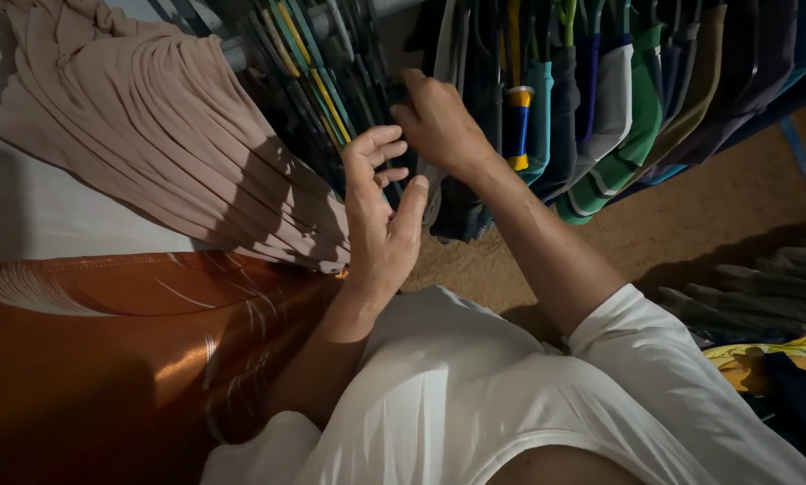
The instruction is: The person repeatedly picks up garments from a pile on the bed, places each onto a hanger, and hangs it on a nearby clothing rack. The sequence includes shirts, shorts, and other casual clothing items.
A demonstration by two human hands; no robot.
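Observation:
My right hand reaches into a row of hanging clothes and closes on a dark garment; its fingertips are hidden among the fabric. My left hand is just below and left of it. The fingers are curled apart and the thumb rests against the same dark garment's edge. Several teal and yellow hangers are bunched on the rail directly left of both hands. I wear a white shirt.
A beige pleated cloth hangs at upper left over a white surface. An orange satin cloth lies at lower left. Brown carpet is under the rail. A pile of grey, yellow and dark clothes sits at right.

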